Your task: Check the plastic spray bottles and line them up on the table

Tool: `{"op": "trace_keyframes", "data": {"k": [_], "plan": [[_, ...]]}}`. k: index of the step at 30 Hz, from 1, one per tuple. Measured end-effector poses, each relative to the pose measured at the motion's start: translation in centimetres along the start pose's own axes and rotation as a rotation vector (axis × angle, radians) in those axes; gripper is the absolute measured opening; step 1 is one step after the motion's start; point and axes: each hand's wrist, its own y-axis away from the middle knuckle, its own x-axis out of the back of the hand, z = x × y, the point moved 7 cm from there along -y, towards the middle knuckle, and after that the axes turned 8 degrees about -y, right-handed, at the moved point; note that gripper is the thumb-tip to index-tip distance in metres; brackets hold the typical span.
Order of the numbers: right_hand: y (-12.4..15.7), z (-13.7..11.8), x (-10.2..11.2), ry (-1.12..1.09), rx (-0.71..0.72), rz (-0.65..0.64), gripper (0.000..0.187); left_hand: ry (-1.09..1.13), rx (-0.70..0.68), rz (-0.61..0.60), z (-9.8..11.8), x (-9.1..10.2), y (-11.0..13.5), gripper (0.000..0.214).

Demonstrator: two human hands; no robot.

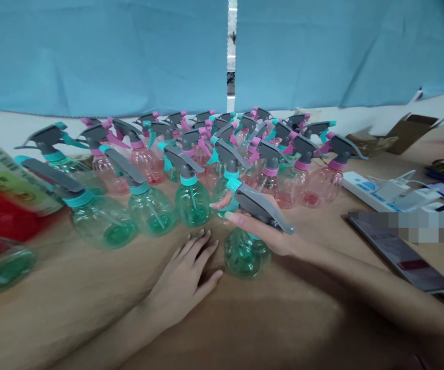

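My right hand (258, 223) is wrapped round the neck of a green spray bottle (247, 259) with a grey and turquoise trigger head. This bottle stands nearest me, about mid-table. To its left, my left hand (185, 267) lies flat on the table with fingers spread, touching no bottle. Just beyond my left fingertips are another green spray bottle (193, 200) and a second one (152, 210) beside it. Behind them stand several pink spray bottles (268, 180) with grey and pink heads, mixed with green ones.
A black phone (401, 252) lies at the right, near a white power strip (374, 190) with chargers and cables. An open cardboard box (410, 133) stands farther back. On the left are a printed bag (17, 177) and a partly visible green bottle (6, 264). A blue cloth (102, 56) hangs behind.
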Motion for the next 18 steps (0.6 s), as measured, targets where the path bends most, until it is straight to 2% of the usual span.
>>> {"op": "trace_keyframes", "data": {"k": [18], "plan": [[0.44, 0.64, 0.08, -0.018, -0.041, 0.018, 0.02, 0.01, 0.008, 0.009, 0.11, -0.17, 0.1, 0.051]]}}
